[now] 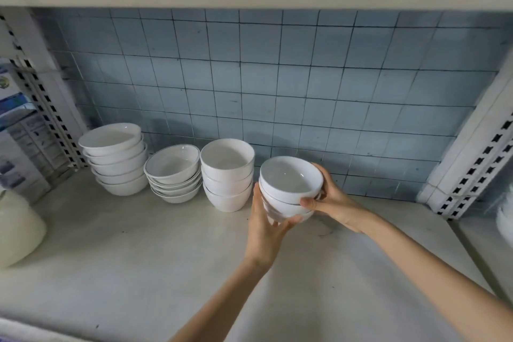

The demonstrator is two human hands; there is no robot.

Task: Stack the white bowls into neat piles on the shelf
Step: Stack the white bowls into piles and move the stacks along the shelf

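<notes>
From the head camera I see my left hand (263,222) curled under the three-bowl stack (288,189) and my right hand (331,197) gripping its far side. Three more bowl piles (173,172) stand at its 9 o'clock on the shelf (138,244).

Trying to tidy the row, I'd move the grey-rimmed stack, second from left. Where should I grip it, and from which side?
Come from the front: the leftmost pile and the third stack crowd its sides. Cup the bottom bowl with both hands, thumbs steadying the top bowl, sitting tilted; the walls flare upward, so a higher pinch may slip.
</notes>
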